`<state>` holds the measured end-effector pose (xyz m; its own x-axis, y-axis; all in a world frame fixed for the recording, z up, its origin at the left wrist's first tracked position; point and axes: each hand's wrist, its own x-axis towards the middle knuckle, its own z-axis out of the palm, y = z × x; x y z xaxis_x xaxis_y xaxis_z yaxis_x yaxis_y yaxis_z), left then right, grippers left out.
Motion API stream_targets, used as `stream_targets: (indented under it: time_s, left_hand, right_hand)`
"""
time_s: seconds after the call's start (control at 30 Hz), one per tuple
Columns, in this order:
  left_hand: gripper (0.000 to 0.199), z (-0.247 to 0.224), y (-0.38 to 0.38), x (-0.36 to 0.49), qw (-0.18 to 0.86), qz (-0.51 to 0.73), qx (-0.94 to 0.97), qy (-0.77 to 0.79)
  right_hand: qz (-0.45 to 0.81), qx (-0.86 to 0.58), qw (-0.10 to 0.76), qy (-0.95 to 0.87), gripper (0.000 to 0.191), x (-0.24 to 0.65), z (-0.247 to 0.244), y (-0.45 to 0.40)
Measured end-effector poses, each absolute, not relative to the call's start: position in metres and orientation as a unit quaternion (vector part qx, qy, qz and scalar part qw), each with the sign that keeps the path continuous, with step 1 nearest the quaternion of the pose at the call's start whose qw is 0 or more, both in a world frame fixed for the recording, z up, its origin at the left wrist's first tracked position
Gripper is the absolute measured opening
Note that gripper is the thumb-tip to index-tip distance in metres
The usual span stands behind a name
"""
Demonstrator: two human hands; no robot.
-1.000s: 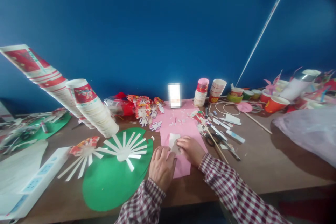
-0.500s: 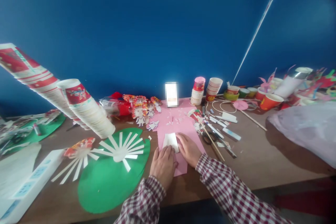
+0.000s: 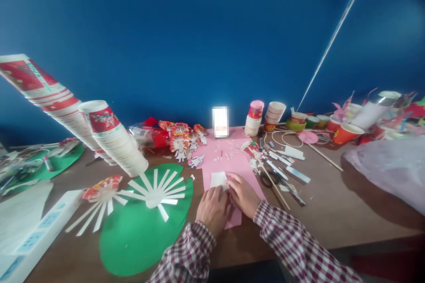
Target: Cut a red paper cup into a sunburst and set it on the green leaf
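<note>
A small piece of white paper (image 3: pixel 218 179) lies on a long pink sheet (image 3: pixel 229 159) in front of me. The fingers of my left hand (image 3: pixel 213 208) are bent over the paper's lower edge and hold it. At the paper's right side, my right hand (image 3: pixel 244 194) grips the lower corner with curled fingers; its thumb is mostly hidden. The tips of both hands nearly meet there. Small paper scraps (image 3: pixel 224 154) are scattered farther up the pink sheet.
A green paper leaf (image 3: pixel 142 234) carrying a white strip-cut cup (image 3: pixel 154 199) lies left. Leaning stacks of paper cups (image 3: pixel 114 137) rise behind it. Scissors (image 3: pixel 267 179), a wooden stick (image 3: pixel 275 185) and cutters lie right. Paper cut-out figures (image 3: pixel 181 143) sit behind, by the blue wall (image 3: pixel 186 44).
The view has shifted slightly. Both hands have drawn closer together at the white paper's lower edge, and less of the paper shows now.
</note>
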<state>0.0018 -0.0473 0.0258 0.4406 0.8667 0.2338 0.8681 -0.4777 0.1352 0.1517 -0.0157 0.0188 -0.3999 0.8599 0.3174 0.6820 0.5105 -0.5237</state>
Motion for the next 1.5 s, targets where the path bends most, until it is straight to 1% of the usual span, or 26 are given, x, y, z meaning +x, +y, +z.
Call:
stream_targets:
  time_s: [0.13,0.27,0.33,0.53,0.7,0.8,0.97,1.33,1.5]
  left_hand:
    - [0.034,0.026,-0.050,-0.002,-0.009,-0.157,-0.842,-0.515]
    - [0.035,0.031,-0.052,-0.003,-0.037,-0.166,-0.834,-0.525]
    - [0.034,0.031,-0.052,-0.004,-0.047,-0.174,-0.831,-0.526]
    - [0.038,0.021,-0.050,-0.005,-0.055,-0.185,-0.826,-0.529]
    - [0.039,0.021,-0.049,-0.006,-0.075,-0.188,-0.822,-0.533]
    - [0.036,0.027,-0.049,-0.006,-0.091,-0.186,-0.819,-0.535]
    - [0.034,0.032,-0.048,-0.006,-0.105,-0.186,-0.817,-0.535]
    - [0.031,0.033,-0.049,-0.007,-0.118,-0.178,-0.816,-0.537]
    - [0.035,0.036,-0.049,-0.007,-0.124,-0.175,-0.813,-0.541]
  right_hand:
    - [0.170,-0.469,0.256,-0.828,0.026,0.149,0.046,-0.011]
    - [0.232,-0.461,0.244,-0.821,0.020,0.133,0.069,0.024]
    - [0.238,-0.500,0.201,-0.808,0.018,0.121,0.069,0.052]
    - [0.207,-0.563,0.138,-0.789,0.017,0.085,0.046,0.121]
    - [0.188,-0.600,0.098,-0.771,0.020,0.068,0.044,0.141]
    - [0.195,-0.608,0.078,-0.765,0.018,0.062,0.046,0.145]
    - [0.212,-0.602,0.065,-0.767,0.015,0.054,0.046,0.147]
    - [0.202,-0.610,0.052,-0.765,0.015,0.050,0.049,0.148]
    - [0.218,-0.604,0.059,-0.764,0.014,0.044,0.046,0.148]
